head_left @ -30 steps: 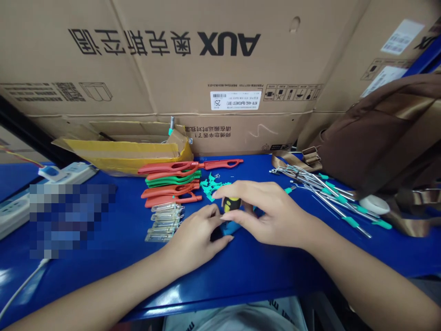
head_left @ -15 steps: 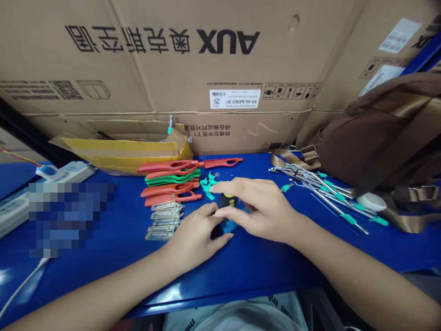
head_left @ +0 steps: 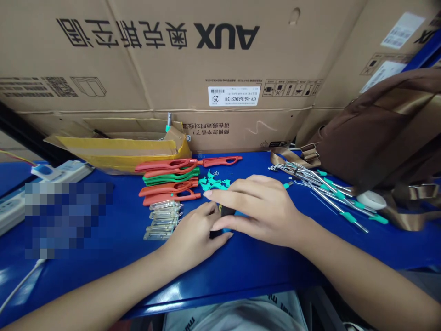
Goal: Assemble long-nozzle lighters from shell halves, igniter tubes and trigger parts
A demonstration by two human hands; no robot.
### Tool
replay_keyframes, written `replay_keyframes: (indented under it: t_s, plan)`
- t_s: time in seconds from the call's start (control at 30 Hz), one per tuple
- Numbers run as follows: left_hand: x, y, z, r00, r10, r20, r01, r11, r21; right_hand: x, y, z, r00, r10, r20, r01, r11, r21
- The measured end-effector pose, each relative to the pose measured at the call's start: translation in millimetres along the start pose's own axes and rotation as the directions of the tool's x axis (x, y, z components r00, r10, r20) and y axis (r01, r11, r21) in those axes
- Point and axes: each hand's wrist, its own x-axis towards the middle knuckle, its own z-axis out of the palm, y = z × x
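My right hand (head_left: 257,209) is wrapped over a stubby black tool handle (head_left: 226,211) that stands upright on the blue table (head_left: 103,276). My left hand (head_left: 195,236) lies low beside it with fingers pinched on a small blue piece (head_left: 227,228) under the tool; most of that piece is hidden. Just behind the hands lie teal plastic scraps (head_left: 213,182). To the left are stacked red and green plastic handles (head_left: 170,179) and a row of clear blade parts (head_left: 163,220).
Metal rods with teal sleeves (head_left: 324,191) lie at the right, next to a white tape roll (head_left: 374,199) and a brown bag (head_left: 386,133). A yellow-lined open carton (head_left: 120,149) and big cardboard boxes (head_left: 206,69) stand behind. A power strip (head_left: 62,171) is at the left.
My right hand has closed lower over the tool, hiding its yellow top. The view has shifted slightly; the left hand stays in place.
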Motion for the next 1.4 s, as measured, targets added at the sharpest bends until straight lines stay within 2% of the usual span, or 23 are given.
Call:
replay_keyframes:
  t_s: [0.13,0.2,0.27,0.37,0.43,0.5,0.57,0.63,0.67,0.77,0.83,0.87,0.93,1.03,1.1,1.23,1.3,1.4]
  plan:
    - [-1.1,-0.2,-0.9,0.999,0.04,0.013,-0.04,0.999,0.033,-0.6,2.8,-11.3,0.983,0.017,0.184,-0.062,0.969,0.241]
    - [-1.2,-0.8,-0.9,0.999,0.047,0.007,-0.048,0.997,0.054,-0.8,3.6,-12.9,0.983,0.018,0.185,-0.079,0.941,0.33]
    - [-1.1,-1.2,-0.4,0.999,0.044,-0.002,-0.044,0.998,0.051,-1.0,3.2,-10.8,0.989,0.045,0.14,-0.085,0.951,0.298]
    - [-0.6,-1.2,0.4,0.999,0.042,-0.007,-0.042,0.999,0.009,-0.5,1.3,-6.8,0.996,0.067,0.057,-0.074,0.991,0.112]
    - [-0.3,-0.8,0.3,0.999,0.035,-0.002,-0.035,0.999,0.005,0.0,0.7,-7.3,0.996,0.065,0.064,-0.066,0.998,0.017]
    - [-0.1,-0.3,-0.6,1.0,0.025,0.013,-0.025,0.999,0.02,0.4,1.3,-9.9,0.988,0.07,0.138,-0.079,0.995,0.06]
    - [0.1,0.3,-1.6,0.999,0.032,0.021,-0.032,0.999,0.021,0.2,2.9,-12.1,0.979,0.066,0.193,-0.104,0.974,0.199]
    - [0.2,1.0,-2.3,0.999,0.041,0.019,-0.042,0.999,0.015,-0.1,4.5,-12.3,0.983,0.054,0.173,-0.104,0.95,0.295]
    - [0.2,1.3,-2.3,0.999,0.04,0.017,-0.04,0.999,0.016,-0.1,4.8,-11.8,0.988,0.057,0.144,-0.097,0.953,0.286]
    - [0.2,1.9,-1.9,1.0,0.018,0.009,-0.018,1.0,0.021,0.9,4.3,-10.9,0.995,0.055,0.086,-0.061,0.996,0.068]
    - [0.2,1.9,-1.7,1.0,0.015,0.002,-0.015,1.0,0.013,2.1,3.4,-12.5,0.994,0.035,0.108,-0.03,0.999,-0.04]
    - [0.3,1.8,-1.8,1.0,0.019,0.001,-0.019,1.0,0.011,2.5,3.1,-13.8,0.989,0.031,0.143,-0.027,0.999,-0.026]
    - [0.6,1.6,-2.3,0.999,0.034,0.003,-0.034,0.999,0.01,2.7,3.2,-16.1,0.978,0.031,0.208,-0.056,0.992,0.114]
    - [1.1,2.1,-2.8,0.999,0.052,-0.004,-0.052,0.998,0.019,1.8,4.2,-16.0,0.98,0.048,0.195,-0.104,0.953,0.285]
    - [1.4,2.7,-2.6,0.999,0.045,-0.004,-0.045,0.998,0.035,1.3,4.5,-13.7,0.986,0.093,0.139,-0.124,0.965,0.231]
    - [1.7,3.6,-2.3,1.0,0.022,0.013,-0.023,0.999,0.047,1.5,4.9,-11.2,0.989,0.123,0.076,-0.123,0.992,0.0]
    - [1.9,3.4,-2.7,1.0,0.026,0.015,-0.027,0.999,0.039,1.6,6.0,-12.6,0.986,0.114,0.122,-0.119,0.992,0.031]
    - [1.7,2.6,-3.2,0.999,0.035,0.012,-0.035,0.999,0.032,1.4,7.7,-15.2,0.983,0.08,0.163,-0.119,0.963,0.242]
